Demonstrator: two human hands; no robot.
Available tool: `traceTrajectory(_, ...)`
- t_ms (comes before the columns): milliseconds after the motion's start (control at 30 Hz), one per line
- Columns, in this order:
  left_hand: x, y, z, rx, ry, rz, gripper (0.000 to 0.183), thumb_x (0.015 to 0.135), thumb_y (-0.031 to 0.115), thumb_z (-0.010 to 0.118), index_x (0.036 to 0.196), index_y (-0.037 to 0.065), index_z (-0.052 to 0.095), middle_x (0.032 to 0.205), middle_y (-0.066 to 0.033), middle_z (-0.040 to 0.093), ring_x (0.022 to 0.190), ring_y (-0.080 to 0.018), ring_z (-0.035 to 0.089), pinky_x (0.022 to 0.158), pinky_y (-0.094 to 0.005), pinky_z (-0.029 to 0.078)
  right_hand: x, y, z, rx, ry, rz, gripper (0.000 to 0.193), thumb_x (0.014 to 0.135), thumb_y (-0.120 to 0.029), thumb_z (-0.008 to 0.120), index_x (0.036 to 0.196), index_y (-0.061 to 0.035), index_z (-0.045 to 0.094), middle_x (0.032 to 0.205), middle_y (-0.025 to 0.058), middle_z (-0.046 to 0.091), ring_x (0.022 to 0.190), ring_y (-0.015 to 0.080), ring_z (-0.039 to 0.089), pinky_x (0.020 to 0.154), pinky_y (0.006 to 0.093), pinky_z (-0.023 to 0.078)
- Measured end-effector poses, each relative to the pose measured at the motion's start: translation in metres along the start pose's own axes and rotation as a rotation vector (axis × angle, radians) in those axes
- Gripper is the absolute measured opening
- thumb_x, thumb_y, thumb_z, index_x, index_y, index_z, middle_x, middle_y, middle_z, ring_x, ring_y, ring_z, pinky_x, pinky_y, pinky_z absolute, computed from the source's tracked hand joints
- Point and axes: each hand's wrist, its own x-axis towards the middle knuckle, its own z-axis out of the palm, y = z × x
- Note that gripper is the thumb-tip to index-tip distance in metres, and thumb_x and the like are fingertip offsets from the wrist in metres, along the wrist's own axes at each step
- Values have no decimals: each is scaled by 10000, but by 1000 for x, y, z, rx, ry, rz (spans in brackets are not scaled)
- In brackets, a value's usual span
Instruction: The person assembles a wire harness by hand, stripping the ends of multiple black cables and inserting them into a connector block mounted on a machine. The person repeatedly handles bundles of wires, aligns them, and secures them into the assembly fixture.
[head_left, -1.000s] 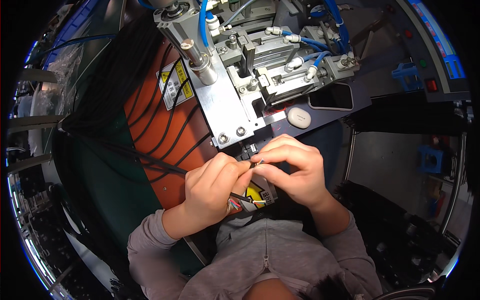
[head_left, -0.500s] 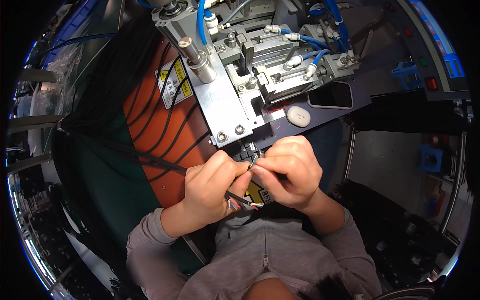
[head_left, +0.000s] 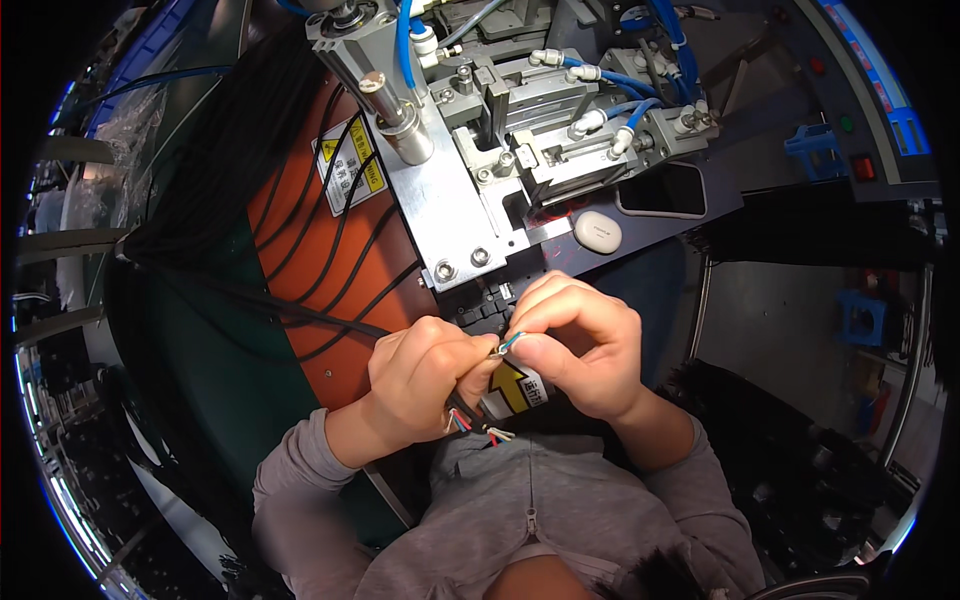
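Observation:
My left hand (head_left: 420, 375) is closed around black cables, pinching the end of one between thumb and forefinger. From that end come thin blue and white wires (head_left: 514, 341), which the thumb and forefinger of my right hand (head_left: 590, 345) pinch just to the right. Below my left hand two other stripped cable ends hang out, with coloured wires (head_left: 498, 435) fanned apart. A small black fixture block (head_left: 490, 303) lies just beyond my fingertips, under the front of the metal machine plate (head_left: 440, 205).
A pneumatic machine with blue hoses (head_left: 630, 125) stands ahead. On its dark base lie a white oval case (head_left: 598, 232) and a phone (head_left: 660, 191). Black cables (head_left: 335, 265) run across the orange panel (head_left: 290, 225) from a bundle at left. A control box (head_left: 862, 130) stands at far right.
The fingertips and pinched wires have moved slightly toward me, uncovering more of the black block and the yellow arrow label. The hanging cable ends have swung down and a little left.

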Motion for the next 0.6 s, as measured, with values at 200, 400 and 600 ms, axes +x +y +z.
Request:
traceTrajectory(200,8,-6,-4,47,-132,45,251,716,89,688,944,-1,639,753,-55,558,604,-165,579,465,-262,451,6,1,-15,-83,-112,-31,81,779,10,702,845,17,656,786,78,653,747,175,610,697,281,486)
traceTrajectory(400,5,-1,-1,319,-195,53,328,686,104,640,990,-17,657,766,-49,566,601,-138,548,467,-250,435,3,5,-15,-700,10,-358,172,664,16,731,800,-13,629,758,90,612,686,248,583,630,327,465)
traceTrajectory(600,4,1,1,126,-151,-69,238,712,52,714,933,-14,652,716,-51,546,582,-154,564,465,-265,446,0,9,-9,-666,-31,-434,177,678,10,736,830,4,646,766,95,619,689,242,590,656,334,489)
